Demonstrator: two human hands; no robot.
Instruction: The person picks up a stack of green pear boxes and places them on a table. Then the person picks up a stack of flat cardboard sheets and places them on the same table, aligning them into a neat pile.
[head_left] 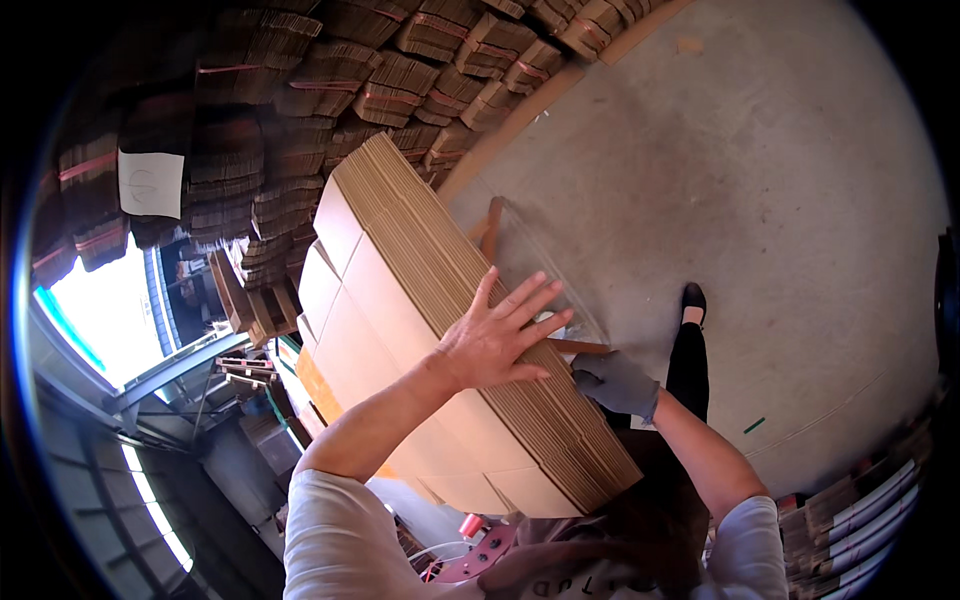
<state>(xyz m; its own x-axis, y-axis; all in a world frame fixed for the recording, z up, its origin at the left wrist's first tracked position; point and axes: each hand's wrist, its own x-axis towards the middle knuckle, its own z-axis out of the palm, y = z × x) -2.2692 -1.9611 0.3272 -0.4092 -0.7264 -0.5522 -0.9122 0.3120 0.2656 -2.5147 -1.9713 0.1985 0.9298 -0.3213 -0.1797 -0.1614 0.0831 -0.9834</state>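
While stacked flat, ribbed corrugated cardboard sheets point(450, 330); left hand point(495, 340) spread flat, gloved right hand point(615, 383) curled.

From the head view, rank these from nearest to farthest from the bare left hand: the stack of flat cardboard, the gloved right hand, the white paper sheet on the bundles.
1. Stack of flat cardboard: directly under the left hand, touching.
2. Gloved right hand: just right and lower, at the stack's edge.
3. White paper sheet: far upper left, on the bundled cardboard.

One tall stack of flattened cardboard boxes point(440, 330) fills mid-frame, with two hands on it: one bare hand point(495, 340), one grey-gloved hand point(615, 383). Many strapped cardboard bundles point(400, 60), too numerous to count, crowd the upper left.
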